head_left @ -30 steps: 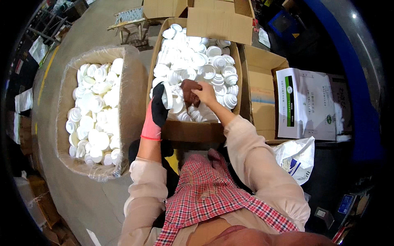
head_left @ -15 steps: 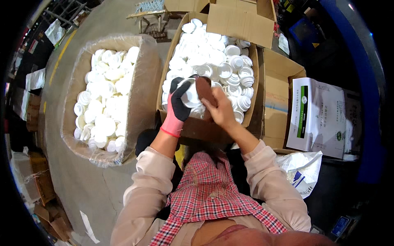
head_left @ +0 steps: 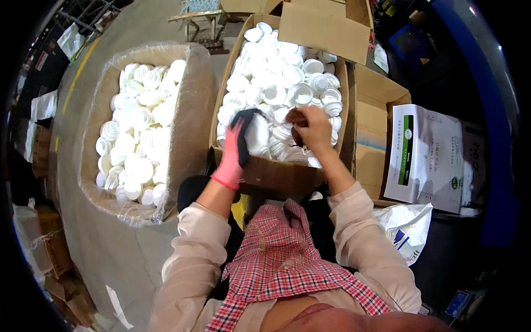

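Note:
My left hand point(head_left: 238, 138), in a pink glove with black palm and fingers, is closed round the left side of a white round plastic piece point(head_left: 258, 134), held at the near left of a cardboard box point(head_left: 287, 171). Its broad pale face is turned partly toward my right hand. My bare right hand point(head_left: 316, 131) pinches a bent reddish-brown pad point(head_left: 297, 119), which resembles sandpaper. The pad is apart from the held piece, above the loose white pieces point(head_left: 274, 94) that fill the box. Many of these have stepped rings or hollow centres.
To the left stands another box point(head_left: 191, 110), lined with clear plastic and filled with similar white pieces. An open cardboard carton point(head_left: 368, 110), a white printed box point(head_left: 428, 160) and a crumpled white bag point(head_left: 406, 229) are at the right. A small stand point(head_left: 199, 19) is behind.
My right hand has drawn the brown pad away from the white piece, to the right. My left hand has turned, and the piece now sits lower and more edge-on.

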The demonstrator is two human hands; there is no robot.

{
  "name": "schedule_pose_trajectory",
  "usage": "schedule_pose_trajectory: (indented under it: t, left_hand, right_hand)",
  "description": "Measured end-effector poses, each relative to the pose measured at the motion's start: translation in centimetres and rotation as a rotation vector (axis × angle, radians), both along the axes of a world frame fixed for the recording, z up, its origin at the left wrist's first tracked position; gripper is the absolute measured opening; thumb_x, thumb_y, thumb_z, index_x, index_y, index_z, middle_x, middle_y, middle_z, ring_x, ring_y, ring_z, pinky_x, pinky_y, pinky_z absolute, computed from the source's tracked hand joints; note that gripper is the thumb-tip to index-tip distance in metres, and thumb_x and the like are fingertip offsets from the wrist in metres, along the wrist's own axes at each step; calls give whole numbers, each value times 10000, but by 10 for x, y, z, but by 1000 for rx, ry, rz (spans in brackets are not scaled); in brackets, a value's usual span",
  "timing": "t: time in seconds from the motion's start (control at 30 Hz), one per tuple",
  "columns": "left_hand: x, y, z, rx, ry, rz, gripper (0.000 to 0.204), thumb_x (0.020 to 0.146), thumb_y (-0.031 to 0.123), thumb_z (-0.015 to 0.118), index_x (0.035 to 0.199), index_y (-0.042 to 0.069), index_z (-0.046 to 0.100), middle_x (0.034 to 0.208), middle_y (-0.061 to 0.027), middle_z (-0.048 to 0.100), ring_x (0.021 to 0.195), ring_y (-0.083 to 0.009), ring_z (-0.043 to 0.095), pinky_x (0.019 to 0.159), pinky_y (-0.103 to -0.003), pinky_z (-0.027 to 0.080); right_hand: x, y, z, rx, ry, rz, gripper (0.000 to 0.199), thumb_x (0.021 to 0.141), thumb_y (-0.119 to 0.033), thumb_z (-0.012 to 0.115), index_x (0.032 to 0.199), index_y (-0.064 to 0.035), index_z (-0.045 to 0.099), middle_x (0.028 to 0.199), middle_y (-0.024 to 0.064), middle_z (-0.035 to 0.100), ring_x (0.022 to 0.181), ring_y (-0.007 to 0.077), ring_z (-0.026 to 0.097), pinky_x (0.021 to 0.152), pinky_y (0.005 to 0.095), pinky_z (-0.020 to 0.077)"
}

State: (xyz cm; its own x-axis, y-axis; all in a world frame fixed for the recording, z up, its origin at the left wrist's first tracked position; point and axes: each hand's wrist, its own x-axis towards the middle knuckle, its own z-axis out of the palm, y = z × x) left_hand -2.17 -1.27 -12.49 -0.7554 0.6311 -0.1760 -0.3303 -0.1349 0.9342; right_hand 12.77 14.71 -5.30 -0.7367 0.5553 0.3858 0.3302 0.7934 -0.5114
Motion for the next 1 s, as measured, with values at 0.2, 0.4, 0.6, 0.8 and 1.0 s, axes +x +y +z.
schedule_pose_trajectory:
  t: [0.2,0.4,0.6,0.8,1.0]
  left_hand:
    - [-40,-21,61,-81,153,337,205,893,188,613,982,9,656,907,-35,638,840,-122,555,796,-265,433]
    - [-51,-32,46,-183,129,334,233,897,222,609,977,9,655,871,-32,623,790,-126,533,737,-282,438]
    - [-50,-31,14,-230,247,258,298,938,245,572,1088,-9,609,959,-112,638,893,-215,588,815,-328,453]
    - [-14,-3,48,360,-6,-88,417,975,241,519,1309,-6,476,1242,-115,582,1097,-224,588,942,-330,461]
    - [7,3,82,332,209,-212,440,1046,295,339,1379,9,377,1152,-135,626,1084,-231,609,931,-336,491]
  right_hand:
    - [-26,-6,-48,-263,-413,487,419,689,-112,717,1092,-131,605,1363,111,458,1111,350,545,879,438,486]
    - [-43,-29,-110,262,-164,542,290,649,-33,685,925,-96,623,1088,61,589,960,294,563,728,375,530]
    - [-32,-16,-36,-72,-15,445,343,622,-29,710,945,-72,603,954,89,586,951,335,535,811,407,476]
    - [-19,-41,15,-219,259,562,311,646,52,681,929,-61,624,953,79,617,905,282,568,800,339,448]
    - [-7,-57,29,-259,386,175,327,674,53,645,987,-37,641,1023,132,565,925,315,563,824,377,458]
